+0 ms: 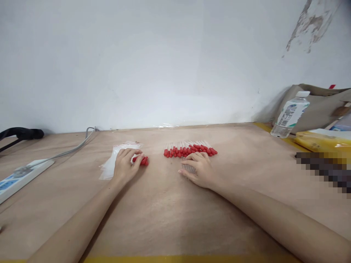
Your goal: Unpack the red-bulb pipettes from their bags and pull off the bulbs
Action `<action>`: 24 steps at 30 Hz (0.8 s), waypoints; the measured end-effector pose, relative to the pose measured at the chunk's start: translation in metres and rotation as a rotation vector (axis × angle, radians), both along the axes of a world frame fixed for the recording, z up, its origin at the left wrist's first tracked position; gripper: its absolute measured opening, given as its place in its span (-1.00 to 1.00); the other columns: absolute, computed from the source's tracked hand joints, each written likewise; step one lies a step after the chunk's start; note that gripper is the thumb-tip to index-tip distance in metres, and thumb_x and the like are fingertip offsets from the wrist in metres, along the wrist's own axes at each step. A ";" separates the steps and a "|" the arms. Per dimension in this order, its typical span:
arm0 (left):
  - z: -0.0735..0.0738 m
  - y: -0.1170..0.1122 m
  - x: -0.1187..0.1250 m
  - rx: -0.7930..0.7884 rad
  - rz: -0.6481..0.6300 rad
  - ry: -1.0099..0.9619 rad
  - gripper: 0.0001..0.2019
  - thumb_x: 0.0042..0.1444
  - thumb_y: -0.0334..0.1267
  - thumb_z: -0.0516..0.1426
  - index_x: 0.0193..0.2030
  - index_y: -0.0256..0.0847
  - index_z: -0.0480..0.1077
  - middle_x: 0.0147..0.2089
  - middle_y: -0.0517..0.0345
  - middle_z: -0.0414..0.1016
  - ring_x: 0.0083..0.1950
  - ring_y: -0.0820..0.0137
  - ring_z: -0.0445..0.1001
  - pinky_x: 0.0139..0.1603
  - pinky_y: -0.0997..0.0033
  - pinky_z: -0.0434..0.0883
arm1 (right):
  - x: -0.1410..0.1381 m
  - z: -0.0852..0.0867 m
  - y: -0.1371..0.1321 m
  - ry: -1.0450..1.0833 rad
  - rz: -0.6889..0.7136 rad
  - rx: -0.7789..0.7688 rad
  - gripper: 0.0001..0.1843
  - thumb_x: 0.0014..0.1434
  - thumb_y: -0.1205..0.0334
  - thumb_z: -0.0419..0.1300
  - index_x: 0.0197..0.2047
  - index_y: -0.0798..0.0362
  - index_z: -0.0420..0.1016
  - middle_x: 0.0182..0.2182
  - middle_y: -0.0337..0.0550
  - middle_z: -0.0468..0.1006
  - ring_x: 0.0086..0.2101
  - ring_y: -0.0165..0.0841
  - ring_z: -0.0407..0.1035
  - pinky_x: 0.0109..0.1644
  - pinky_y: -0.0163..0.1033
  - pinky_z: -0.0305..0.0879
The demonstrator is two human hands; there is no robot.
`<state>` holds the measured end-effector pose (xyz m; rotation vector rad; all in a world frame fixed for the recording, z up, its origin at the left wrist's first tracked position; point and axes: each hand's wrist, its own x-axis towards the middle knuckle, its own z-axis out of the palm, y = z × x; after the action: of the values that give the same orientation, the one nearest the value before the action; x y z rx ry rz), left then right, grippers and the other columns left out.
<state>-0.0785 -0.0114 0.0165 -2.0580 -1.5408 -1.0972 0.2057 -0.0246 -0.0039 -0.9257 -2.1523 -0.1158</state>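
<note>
My left hand is curled with thumb and fingers about a few red rubber bulbs, beside the clear zip bags. Whether those bulbs have tubes on them is hidden by the fingers. My right hand closes around a small bunch of thin clear tubes, held low over the table between thumb and fingers. Just beyond it lies a row of red-bulbed droppers, side by side, bulbs towards me and pale thin stems towards the wall.
Brown paper covers the table. A white power strip with a grey cable lies left, near a black curved object. At right stand a plastic bottle, a beige bag and a yellow package.
</note>
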 end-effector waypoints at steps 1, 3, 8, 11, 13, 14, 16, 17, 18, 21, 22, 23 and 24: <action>0.001 -0.002 0.007 -0.005 -0.015 0.012 -0.86 0.07 -0.18 0.04 -0.37 -0.14 0.37 -0.31 0.13 0.44 -0.22 0.27 0.33 -0.11 0.27 0.24 | 0.004 0.000 -0.001 0.016 0.000 0.011 -0.73 0.09 0.02 0.13 -0.30 0.02 0.50 -0.33 -0.14 0.46 -0.29 -0.35 0.29 -0.11 -0.14 0.04; 0.002 -0.003 0.022 -0.039 -0.063 0.047 -0.87 0.07 -0.19 0.05 -0.39 -0.15 0.36 -0.33 0.13 0.42 -0.23 0.28 0.32 -0.11 0.27 0.24 | 0.016 -0.002 -0.003 0.021 -0.002 0.027 -0.78 0.10 0.08 0.13 -0.33 0.03 0.50 -0.37 -0.14 0.45 -0.32 -0.36 0.28 -0.14 -0.14 0.06; 0.005 0.013 0.065 -0.147 -0.156 0.138 -0.81 0.07 -0.10 0.06 -0.39 -0.17 0.34 -0.31 0.12 0.38 -0.19 0.28 0.29 -0.11 0.27 0.22 | 0.052 -0.009 -0.008 0.013 0.035 0.012 -0.82 0.12 0.16 0.11 -0.30 0.05 0.47 -0.38 -0.12 0.43 -0.33 -0.35 0.28 -0.20 -0.18 0.15; 0.006 0.036 0.084 -0.191 -0.093 0.128 -0.75 0.07 -0.04 0.03 -0.38 -0.19 0.32 -0.29 0.07 0.36 -0.15 0.23 0.27 -0.11 0.23 0.22 | 0.064 -0.012 -0.008 0.072 0.006 -0.008 -0.83 0.13 0.20 0.10 -0.26 0.06 0.45 -0.42 -0.14 0.41 -0.36 -0.36 0.28 -0.23 -0.21 0.19; 0.004 0.050 0.092 -0.221 -0.050 0.115 -0.73 0.07 -0.02 0.02 -0.38 -0.20 0.31 -0.27 0.04 0.35 -0.12 0.20 0.25 -0.10 0.20 0.21 | 0.068 -0.014 -0.008 0.090 -0.022 -0.022 -0.84 0.13 0.22 0.09 -0.25 0.06 0.45 -0.45 -0.16 0.40 -0.38 -0.37 0.28 -0.26 -0.22 0.19; 0.003 0.056 0.094 -0.231 -0.038 0.112 -0.72 0.07 -0.01 0.02 -0.38 -0.20 0.31 -0.26 0.03 0.35 -0.11 0.19 0.24 -0.10 0.19 0.21 | 0.068 -0.015 -0.007 0.086 -0.031 -0.030 -0.84 0.13 0.23 0.08 -0.26 0.05 0.45 -0.46 -0.17 0.39 -0.39 -0.37 0.27 -0.26 -0.22 0.19; -0.001 0.062 0.097 -0.242 -0.039 0.123 -0.70 0.07 0.01 0.01 -0.42 -0.20 0.30 -0.24 0.01 0.34 -0.09 0.17 0.23 -0.09 0.16 0.20 | 0.068 -0.016 -0.007 0.060 -0.045 -0.035 -0.85 0.13 0.25 0.08 -0.28 0.04 0.46 -0.46 -0.17 0.39 -0.39 -0.37 0.28 -0.27 -0.22 0.17; -0.003 0.064 0.098 -0.242 -0.047 0.132 -0.69 0.07 0.01 0.01 -0.44 -0.20 0.30 -0.22 0.01 0.34 -0.08 0.17 0.23 -0.09 0.16 0.20 | 0.068 -0.016 -0.006 0.044 -0.048 -0.035 -0.85 0.13 0.25 0.08 -0.29 0.04 0.46 -0.46 -0.17 0.39 -0.39 -0.37 0.28 -0.28 -0.22 0.16; -0.005 0.065 0.098 -0.241 -0.057 0.140 -0.69 0.07 0.00 0.01 -0.46 -0.20 0.30 -0.21 0.00 0.34 -0.08 0.16 0.23 -0.09 0.15 0.20 | 0.067 -0.016 -0.007 0.030 -0.050 -0.036 -0.85 0.13 0.26 0.08 -0.29 0.04 0.46 -0.46 -0.17 0.39 -0.39 -0.38 0.28 -0.28 -0.22 0.15; -0.010 0.064 0.100 -0.237 -0.074 0.140 -0.72 0.09 -0.06 0.00 -0.48 -0.21 0.30 -0.19 -0.01 0.34 -0.08 0.17 0.24 -0.08 0.14 0.20 | 0.065 -0.016 -0.007 0.005 -0.050 -0.048 -0.85 0.13 0.27 0.08 -0.28 0.03 0.46 -0.44 -0.17 0.41 -0.38 -0.38 0.29 -0.26 -0.21 0.14; -0.011 0.064 0.102 -0.233 -0.072 0.130 -0.73 0.10 -0.08 -0.01 -0.48 -0.21 0.30 -0.19 -0.02 0.34 -0.08 0.16 0.24 -0.07 0.14 0.20 | 0.065 -0.016 -0.007 0.002 -0.051 -0.053 -0.86 0.13 0.27 0.08 -0.29 0.04 0.46 -0.43 -0.17 0.41 -0.38 -0.37 0.29 -0.25 -0.20 0.13; -0.011 0.063 0.103 -0.227 -0.067 0.117 -0.74 0.10 -0.11 -0.01 -0.47 -0.21 0.29 -0.18 -0.03 0.35 -0.07 0.16 0.24 -0.07 0.14 0.20 | 0.065 -0.016 -0.007 0.000 -0.052 -0.056 -0.86 0.12 0.28 0.08 -0.29 0.04 0.46 -0.43 -0.16 0.41 -0.38 -0.37 0.29 -0.25 -0.20 0.13; -0.011 0.063 0.104 -0.220 -0.061 0.102 -0.76 0.10 -0.13 -0.01 -0.47 -0.22 0.28 -0.17 -0.04 0.35 -0.06 0.15 0.23 -0.06 0.13 0.19 | 0.065 -0.016 -0.007 -0.002 -0.053 -0.056 -0.86 0.12 0.28 0.08 -0.29 0.04 0.46 -0.42 -0.16 0.42 -0.37 -0.37 0.29 -0.24 -0.20 0.13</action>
<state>0.0254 0.0520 0.0051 -2.2804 -1.6197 -0.8616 0.2703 -0.0317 -0.0200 -1.0155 -2.1427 -0.0832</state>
